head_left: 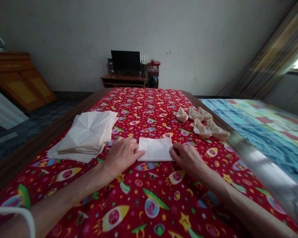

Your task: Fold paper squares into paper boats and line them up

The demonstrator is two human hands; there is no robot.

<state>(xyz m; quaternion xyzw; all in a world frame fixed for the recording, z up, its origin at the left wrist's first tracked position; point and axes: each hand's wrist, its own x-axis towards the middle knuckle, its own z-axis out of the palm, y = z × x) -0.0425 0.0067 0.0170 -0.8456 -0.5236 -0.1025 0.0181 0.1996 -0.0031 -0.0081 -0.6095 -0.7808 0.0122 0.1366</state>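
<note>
A folded sheet of white paper [155, 149] lies on the red patterned cloth, its long side running left to right. My left hand [125, 150] is closed at its left end, with the thumb resting on the paper and the other fingers curled. At the right end, my right hand [186, 154] pinches the edge between thumb and curled fingers. To the left is a stack of creased white paper sheets [86, 132]. Several folded paper boats [201, 128] sit in a group at the right, beyond my right hand.
The red cloth [149, 112] covers a long dark-edged table. A bed with a blue patterned cover [228, 125] adjoins on the right. Against the far wall stands a monitor [125, 61] on a wooden desk. A wooden cabinet [20, 82] is at the left. A white curved bar [22, 211] crosses the lower left corner.
</note>
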